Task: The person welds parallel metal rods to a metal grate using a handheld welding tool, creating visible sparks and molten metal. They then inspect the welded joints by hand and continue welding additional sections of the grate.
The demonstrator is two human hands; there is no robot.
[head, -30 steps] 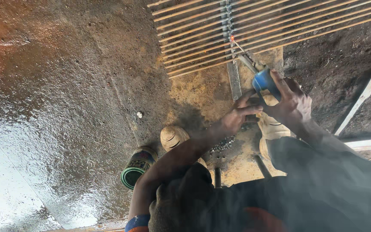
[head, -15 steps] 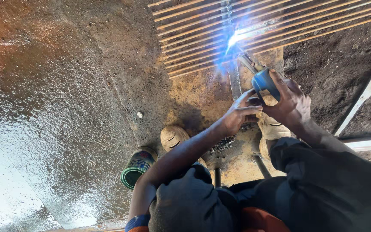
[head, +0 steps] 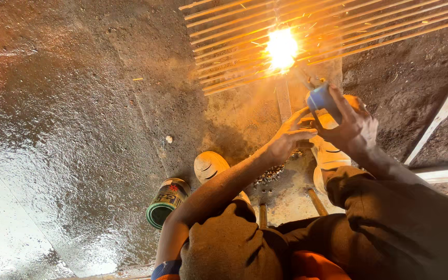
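My right hand (head: 354, 127) is closed around a blue welding electrode holder (head: 319, 98). Its thin rod points up-left into a bright arc flash (head: 281, 49) on a grille of thin metal bars (head: 224, 31) lying on the ground. Sparks fly off the flash. My left hand (head: 285, 141) reaches across from a bare forearm, fingers spread, its fingertips against the holder's lower end beside my right hand. Whether it grips anything there I cannot tell. I am crouched, with both knees at the bottom of the view.
A dark can with a green rim (head: 166, 202) lies on its side on the wet concrete floor (head: 79, 129), next to my left shoe (head: 209, 166). My right shoe (head: 330, 155) sits under my hands. A pale metal bar (head: 442, 111) lies at the right.
The arc has grown from no flash, to a small blue-white spark, to a large orange glare with flying sparks. Both hands have stayed at the holder.
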